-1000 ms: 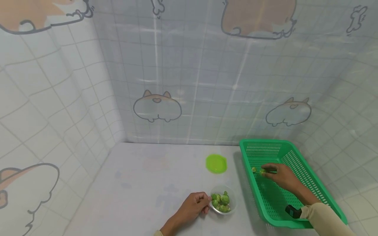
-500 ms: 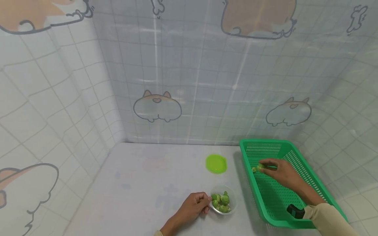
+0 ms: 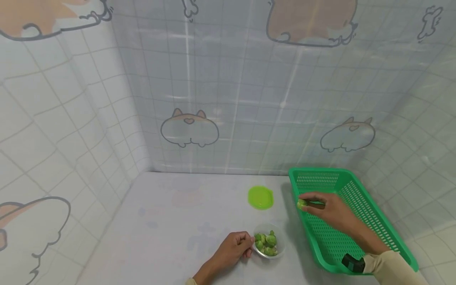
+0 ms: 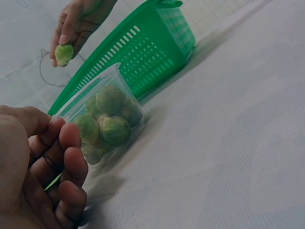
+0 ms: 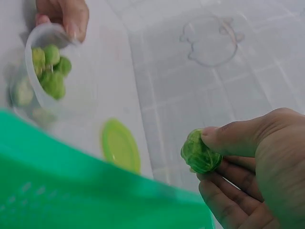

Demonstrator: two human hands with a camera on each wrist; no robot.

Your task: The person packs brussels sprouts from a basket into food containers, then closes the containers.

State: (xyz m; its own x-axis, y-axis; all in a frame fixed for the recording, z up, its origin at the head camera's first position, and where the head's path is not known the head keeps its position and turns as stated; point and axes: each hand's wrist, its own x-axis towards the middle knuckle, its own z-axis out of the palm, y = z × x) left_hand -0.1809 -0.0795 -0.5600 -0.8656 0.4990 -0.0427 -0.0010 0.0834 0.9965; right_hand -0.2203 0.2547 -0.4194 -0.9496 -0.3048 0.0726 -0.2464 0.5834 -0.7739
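My left hand (image 3: 233, 249) pinches the rim of a clear plastic container (image 4: 131, 90), which stands upright on the table. Several Brussels sprouts (image 3: 265, 242) lie inside it. Between thumb and fingertips, my right hand (image 3: 333, 209) holds one green Brussels sprout (image 5: 201, 151). In the head view this sprout appears at the left rim of a green plastic basket (image 3: 382, 221); the left wrist view shows it raised above the basket's side. What lies in the basket beneath the right hand is hidden.
A bright green lid (image 3: 261, 198) lies flat on the white-covered table (image 3: 171, 229), behind the container. The basket stands close to the container's right. White sheeting (image 3: 228, 99) with cartoon dogs encloses the back and both sides.
My right hand has lifted the Brussels sprout and moved it left, from inside the basket to its left rim. The left hand and the container have stayed in place.
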